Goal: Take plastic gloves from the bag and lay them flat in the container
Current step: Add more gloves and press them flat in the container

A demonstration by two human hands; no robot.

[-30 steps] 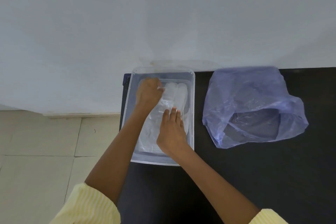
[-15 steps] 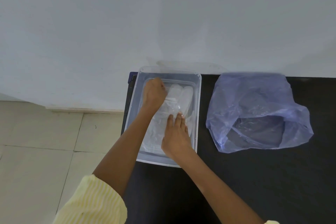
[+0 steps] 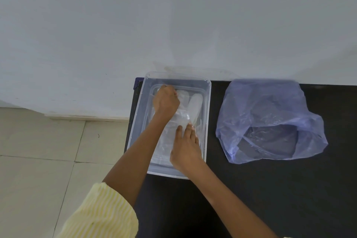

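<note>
Beige tile floor point(image 3: 48, 150) at 9 o'clock, white wall point(image 3: 173, 15) up top, black table point(image 3: 270, 189). L hand point(image 3: 167, 102) sits at the 12 o'clock end of the clear container point(image 3: 207, 112), fingers curled on the see-thru gloves point(image 3: 195, 102); can't tell if it's pinching. Gloves lie inside. R hand point(image 3: 185, 149), fingers together, presses them flat. Bluish bag point(image 3: 266, 112) at 3 o'clock.

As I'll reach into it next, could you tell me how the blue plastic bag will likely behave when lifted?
The blue plastic bag would probably be floppy: it lies crumpled and slumped on the black table. It is likely very light, as its film is thin enough to see through. Its gaping mouth may well collapse.
</note>
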